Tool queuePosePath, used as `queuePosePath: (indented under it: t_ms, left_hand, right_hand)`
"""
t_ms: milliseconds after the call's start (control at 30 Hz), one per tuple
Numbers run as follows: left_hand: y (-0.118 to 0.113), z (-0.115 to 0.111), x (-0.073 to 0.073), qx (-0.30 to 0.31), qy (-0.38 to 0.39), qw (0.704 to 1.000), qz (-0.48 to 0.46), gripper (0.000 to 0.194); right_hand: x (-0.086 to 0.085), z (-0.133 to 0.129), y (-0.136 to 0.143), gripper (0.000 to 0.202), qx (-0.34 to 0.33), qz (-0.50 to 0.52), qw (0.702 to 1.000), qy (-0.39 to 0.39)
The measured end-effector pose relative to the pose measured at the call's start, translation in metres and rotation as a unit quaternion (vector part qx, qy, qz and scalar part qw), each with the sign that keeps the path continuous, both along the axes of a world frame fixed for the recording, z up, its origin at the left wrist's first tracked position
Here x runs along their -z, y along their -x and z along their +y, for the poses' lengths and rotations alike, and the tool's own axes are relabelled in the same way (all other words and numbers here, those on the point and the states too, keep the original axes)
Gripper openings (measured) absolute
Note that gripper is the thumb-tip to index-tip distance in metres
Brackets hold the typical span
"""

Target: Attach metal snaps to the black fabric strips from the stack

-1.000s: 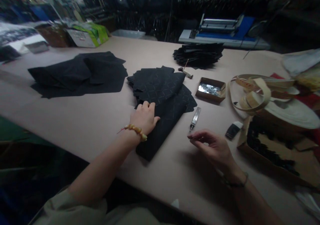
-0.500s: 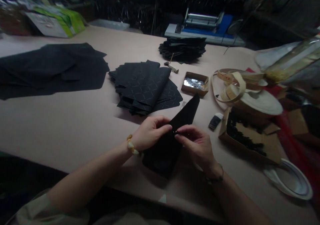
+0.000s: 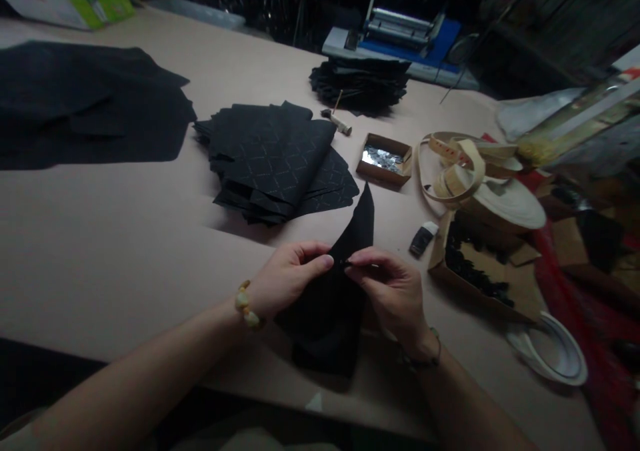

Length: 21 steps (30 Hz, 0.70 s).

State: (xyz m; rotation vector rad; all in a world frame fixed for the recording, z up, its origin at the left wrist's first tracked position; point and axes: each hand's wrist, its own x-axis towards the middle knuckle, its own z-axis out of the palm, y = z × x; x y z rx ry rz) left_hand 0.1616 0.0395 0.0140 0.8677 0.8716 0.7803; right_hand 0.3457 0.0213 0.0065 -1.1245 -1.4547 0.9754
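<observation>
Fabric piece (image 3: 325, 314), black, over counter (image 3: 145, 237); left hand (image 3: 290, 276) pinching it, right hand (image 3: 395, 294) pinching small dark bit (image 3: 346, 262) close by.

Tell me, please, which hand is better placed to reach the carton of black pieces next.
Probably the right hand: it is nearer the carton, while the left hand, holding the black fabric, is farther away. Both are busy there.

The left wrist (image 3: 267, 295) wears chunky yellow and pale beads (image 3: 243, 300), the right wrist (image 3: 419, 339) a thin dark band (image 3: 439, 351) (rather blurred); the left sleeve (image 3: 17, 435) is khaki.
</observation>
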Motion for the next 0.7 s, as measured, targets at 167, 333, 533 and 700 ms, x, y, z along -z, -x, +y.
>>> queuePosePath:
  t_ms: [167,333,533,700]
  left_hand:
    - [0.0016,0.0005,0.0002,0.013,-0.095,0.994,0.058,0.026]
    - [0.0023,0.0005,0.0011,0.017,-0.125,0.989,0.074,0.024]
    - [0.0027,0.0005,-0.001,0.02,-0.148,0.985,0.085,0.024]
    - [0.0019,-0.0002,0.0003,0.02,-0.144,0.986,0.087,0.024]
  right_hand:
    - [-0.0031,0.0011,0.001,0.009,0.004,0.001,1.0,-0.015]
    - [-0.0048,0.0002,0.0004,0.007,0.02,-0.021,1.0,0.009]
    - [-0.0046,0.001,-0.0006,0.011,0.01,0.003,0.999,0.04]
    - [-0.0082,0.0028,-0.002,0.009,0.004,0.007,0.996,0.093]
